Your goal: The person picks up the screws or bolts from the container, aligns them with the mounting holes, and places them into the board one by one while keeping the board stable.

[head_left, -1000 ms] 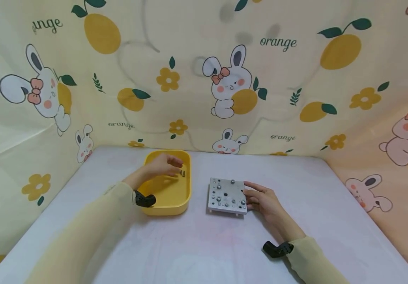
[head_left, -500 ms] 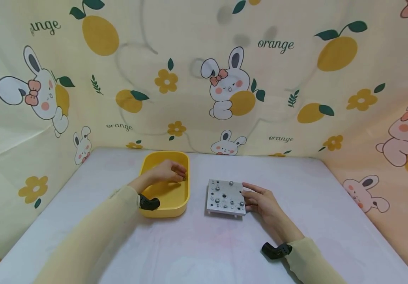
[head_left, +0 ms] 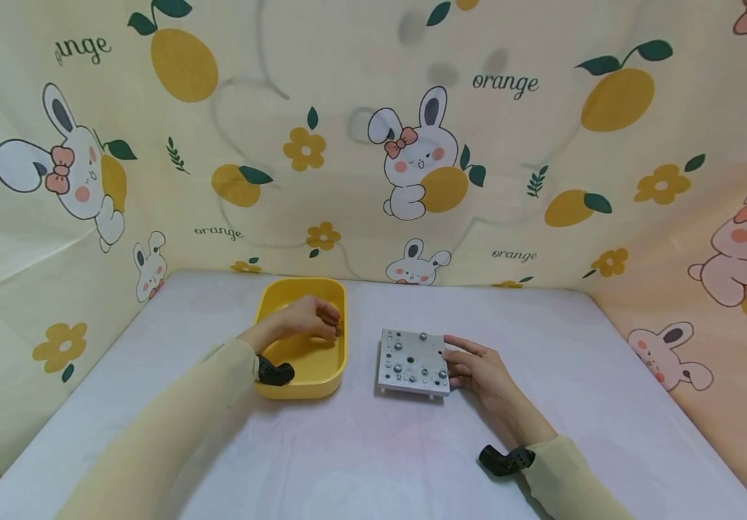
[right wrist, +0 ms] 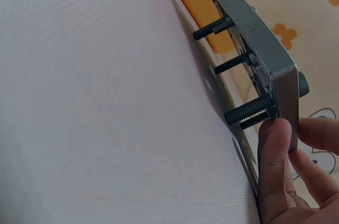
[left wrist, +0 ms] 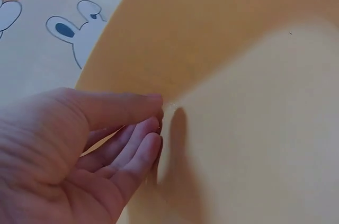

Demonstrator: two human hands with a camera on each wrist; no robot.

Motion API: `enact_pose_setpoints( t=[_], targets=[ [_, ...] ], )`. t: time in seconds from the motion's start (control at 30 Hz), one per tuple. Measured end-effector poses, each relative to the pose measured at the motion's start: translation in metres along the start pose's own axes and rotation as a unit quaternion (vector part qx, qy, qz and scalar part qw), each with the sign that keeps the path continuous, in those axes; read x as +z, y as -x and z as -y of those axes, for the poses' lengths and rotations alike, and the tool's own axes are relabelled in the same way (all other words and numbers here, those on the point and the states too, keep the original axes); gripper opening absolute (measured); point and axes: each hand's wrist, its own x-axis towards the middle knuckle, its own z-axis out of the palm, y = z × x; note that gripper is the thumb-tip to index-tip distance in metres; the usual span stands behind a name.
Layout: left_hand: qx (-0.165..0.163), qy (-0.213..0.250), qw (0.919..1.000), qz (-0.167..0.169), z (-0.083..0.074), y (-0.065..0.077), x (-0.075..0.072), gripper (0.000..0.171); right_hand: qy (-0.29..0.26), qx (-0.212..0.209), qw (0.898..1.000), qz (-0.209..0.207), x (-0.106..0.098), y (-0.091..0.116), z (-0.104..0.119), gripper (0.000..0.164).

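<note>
My left hand [head_left: 308, 315] reaches into the yellow bin [head_left: 302, 390], its thumb and fingers bent toward each other near the right wall. Small screws [head_left: 338, 331] show right at the fingertips in the head view. In the left wrist view the hand [left wrist: 106, 139] hides whatever lies between thumb and fingers, so I cannot tell whether it pinches a screw. My right hand [head_left: 480, 368] holds the right edge of a grey metal plate [head_left: 406, 350], thumb and fingers on opposite faces. Bolt heads and holes dot the plate's top; threaded bolts [right wrist: 246, 110] stick out below.
A white-covered table [head_left: 373, 462] carries the bin on the left and the plate right of it. A printed cloth [head_left: 321, 87] with rabbits and oranges rises along the back and both sides. Each wrist wears a black camera mount [head_left: 506, 460].
The left hand has moved slightly right and lower inside the bin, its fingers coming down to the small screws. The right hand and the plate stay where they were.
</note>
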Motion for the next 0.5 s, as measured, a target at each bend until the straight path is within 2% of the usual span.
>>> enact_pose_setpoints(
  t=[0.23,0.5],
  targets=[
    [-0.001,-0.032,0.9993,-0.022,-0.0075,-0.0011,0.0055,0.045,0.006,-0.001,1.000,0.001,0.0002,0.0002,-0.0007,0.053],
    [-0.016,-0.027,0.9993,-0.021,-0.0060,-0.0041,0.0068,0.037,0.005,0.001,1.000,0.002,-0.0005,-0.0001,-0.0003,0.053]
  ],
)
